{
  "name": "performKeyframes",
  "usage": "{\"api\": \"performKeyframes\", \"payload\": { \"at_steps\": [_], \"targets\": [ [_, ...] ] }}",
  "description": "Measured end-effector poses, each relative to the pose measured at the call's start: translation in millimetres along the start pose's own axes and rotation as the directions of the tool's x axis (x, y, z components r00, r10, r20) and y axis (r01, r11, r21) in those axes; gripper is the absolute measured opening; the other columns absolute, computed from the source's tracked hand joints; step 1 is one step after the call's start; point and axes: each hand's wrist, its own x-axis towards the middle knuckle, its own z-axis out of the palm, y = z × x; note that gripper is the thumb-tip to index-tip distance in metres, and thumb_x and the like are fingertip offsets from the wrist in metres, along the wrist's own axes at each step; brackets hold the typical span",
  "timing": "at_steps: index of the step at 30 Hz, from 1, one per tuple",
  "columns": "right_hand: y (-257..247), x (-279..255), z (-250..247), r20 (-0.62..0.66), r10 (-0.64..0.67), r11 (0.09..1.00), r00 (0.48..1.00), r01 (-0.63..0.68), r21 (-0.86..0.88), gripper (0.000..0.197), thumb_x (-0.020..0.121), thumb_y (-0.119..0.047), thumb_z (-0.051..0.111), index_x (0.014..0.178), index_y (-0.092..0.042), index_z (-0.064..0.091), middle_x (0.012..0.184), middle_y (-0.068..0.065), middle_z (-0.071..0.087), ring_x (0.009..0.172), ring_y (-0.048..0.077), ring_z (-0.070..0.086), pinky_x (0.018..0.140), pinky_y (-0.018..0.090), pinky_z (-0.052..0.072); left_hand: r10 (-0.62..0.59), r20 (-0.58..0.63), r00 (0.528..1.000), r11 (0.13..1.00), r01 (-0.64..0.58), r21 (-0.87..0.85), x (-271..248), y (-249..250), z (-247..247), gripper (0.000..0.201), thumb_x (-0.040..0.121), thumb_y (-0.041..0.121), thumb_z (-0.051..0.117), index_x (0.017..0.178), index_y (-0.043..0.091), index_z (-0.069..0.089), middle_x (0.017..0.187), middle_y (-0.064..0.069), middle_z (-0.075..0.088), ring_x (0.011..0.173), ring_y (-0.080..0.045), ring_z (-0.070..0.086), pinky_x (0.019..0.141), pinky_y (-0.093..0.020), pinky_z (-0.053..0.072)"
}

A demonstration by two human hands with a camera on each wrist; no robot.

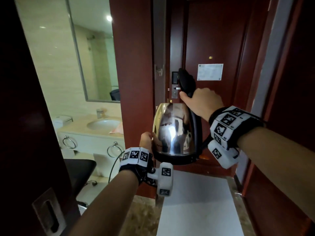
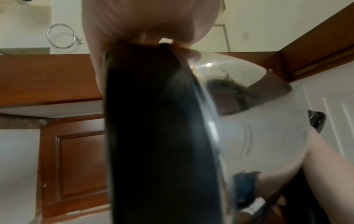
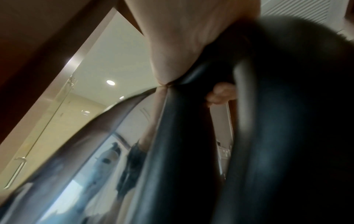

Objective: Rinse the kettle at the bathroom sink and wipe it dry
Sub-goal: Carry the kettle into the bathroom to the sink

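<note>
Your right hand [image 1: 202,101] is wrapped round the black handle [image 1: 187,84] and your left hand [image 1: 146,139] steadies the lower left side of the kettle [image 1: 173,132], carried upright in mid-air outside the bathroom doorway, likely for control, with the sink [image 1: 104,124] far left.

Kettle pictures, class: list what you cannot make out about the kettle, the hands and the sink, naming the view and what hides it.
- Kettle inside: head view shows only its shiny side, lid raised; contents unseen.
- Left hand fingers: behind the kettle body in the head view; left wrist view blurred, blocked by the black base.
- Right hand grip on the handle: right wrist view smeared and dark.
- Sink: far off, its right side cut by the door frame; faucet too small to read.
</note>
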Motion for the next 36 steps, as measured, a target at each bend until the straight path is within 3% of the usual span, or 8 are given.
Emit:
{"api": "performKeyframes", "payload": {
  "at_steps": [6,11,14,17,21,27,31,36],
  "targets": [
    [-13,63,35,0.025,-0.114,0.993,0.993,0.114,0.023,0.063,0.092,-0.058,0.034,0.099,-0.003,0.065,0.103,0.018,0.065,0.098,0.036,0.060,0.070,0.034,0.036,0.135,-0.110,0.985,0.988,-0.126,0.091,43,23,11,0.037,0.058,0.002,0.033,0.026,0.018,0.024,0.027,0.001,0.030,0.020,-0.016,0.030,0.032,-0.008,0.028],
    [-28,103,66,0.054,-0.171,0.983,0.984,0.167,0.070,0.063,0.091,-0.060,0.034,0.095,-0.005,0.064,0.097,0.016,0.065,0.092,0.035,0.062,0.067,0.032,0.038,0.174,-0.141,0.974,0.981,-0.160,0.111,77,40,6,0.010,0.047,0.009,0.037,0.047,0.014,0.028,0.042,-0.004,0.040,0.044,-0.021,0.043,0.042,-0.018,0.036],
    [-38,126,92,0.074,-0.196,0.977,0.978,0.188,0.099,0.064,0.091,-0.060,0.034,0.095,-0.004,0.065,0.097,0.017,0.064,0.092,0.035,0.062,0.066,0.032,0.038,0.172,-0.173,0.970,0.983,-0.157,0.096,103,48,-1,0.009,0.047,0.010,0.036,0.049,0.013,0.028,0.046,-0.005,0.039,0.036,-0.020,0.043,0.040,-0.015,0.036],
    [-52,146,123,0.096,-0.230,0.968,0.969,0.217,0.127,0.065,0.091,-0.060,0.035,0.098,-0.003,0.065,0.099,0.018,0.065,0.094,0.036,0.061,0.068,0.033,0.039,0.140,-0.236,0.962,0.989,-0.125,0.077,134,54,-15,0.009,0.053,0.011,0.038,0.049,0.012,0.030,0.042,-0.005,0.038,0.032,-0.019,0.039,0.039,-0.011,0.035],
    [-74,175,165,0.128,-0.266,0.957,0.955,0.246,0.156,0.064,0.092,-0.060,0.034,0.101,-0.004,0.064,0.101,0.017,0.064,0.095,0.035,0.060,0.068,0.032,0.039,0.070,-0.289,0.955,0.994,-0.093,-0.065,191,63,-45,0.036,0.085,0.026,0.037,0.050,0.016,0.035,0.039,0.001,0.039,0.033,-0.015,0.039,0.037,-0.011,0.036],
    [-127,225,228,0.141,-0.350,0.928,0.926,0.323,0.184,0.064,0.093,-0.057,0.035,0.099,0.000,0.064,0.108,0.020,0.064,0.101,0.037,0.059,0.070,0.034,0.035,0.031,-0.355,0.934,0.994,-0.067,-0.090,279,91,-96,0.029,0.084,0.031,0.038,0.066,0.010,0.047,0.066,-0.006,0.048,0.056,-0.019,0.045,0.051,-0.023,0.038],
    [-164,255,266,0.177,-0.395,0.911,0.901,0.361,0.199,0.063,0.094,-0.056,0.035,0.098,0.001,0.064,0.108,0.021,0.063,0.101,0.036,0.059,0.070,0.033,0.034,0.012,-0.381,0.925,0.992,-0.058,-0.110,325,113,-128,0.025,0.083,0.033,0.038,0.071,0.013,0.047,0.063,-0.002,0.045,0.056,-0.017,0.042,0.054,-0.023,0.035],
    [-203,295,307,0.191,-0.439,0.888,0.878,0.392,0.242,0.063,0.094,-0.057,0.035,0.094,0.000,0.063,0.105,0.021,0.063,0.099,0.037,0.059,0.069,0.034,0.036,-0.026,-0.425,0.905,0.996,-0.015,-0.093,370,143,-162,0.030,0.085,0.037,0.037,0.090,0.010,0.049,0.079,-0.008,0.049,0.070,-0.022,0.047,0.064,-0.027,0.038]
  ]
}}
